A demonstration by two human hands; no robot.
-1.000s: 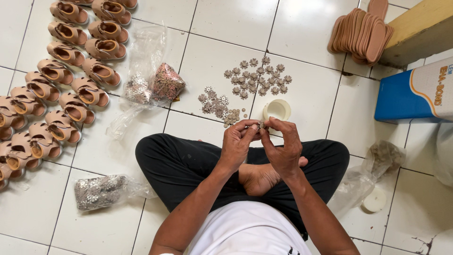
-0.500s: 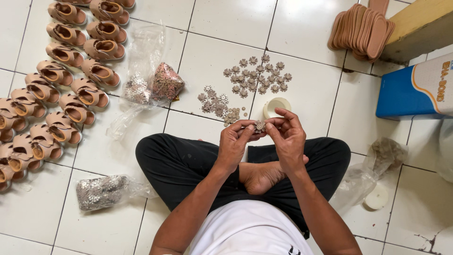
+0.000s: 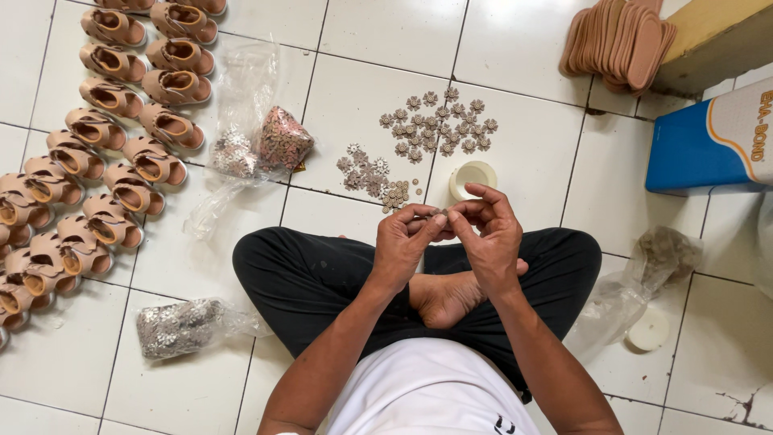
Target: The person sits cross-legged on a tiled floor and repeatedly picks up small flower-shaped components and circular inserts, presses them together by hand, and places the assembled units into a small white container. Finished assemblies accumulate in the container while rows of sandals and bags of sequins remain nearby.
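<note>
- I see a white tiled floor with the person sitting cross-legged on it in black trousers, both hands raised over the lap.
- 2 rows of small tan sandals run along the left, well apart from the hands; a stack of tan insoles sits at top right, beside a blue and white box.
- Clear plastic bags of ornaments lie between the sandals and the laid-out pieces.
- Flower-shaped ornaments are spread in a loose patch just beyond the knees, a small round white pot beside them.
- My left hand and right hand meet fingertip to fingertip, both pinching 1 tiny piece, too small to tell its kind.
- I judge the step needs a steady pinch held close over the lap, so that a slip drops the piece on cloth, not tile.
</note>
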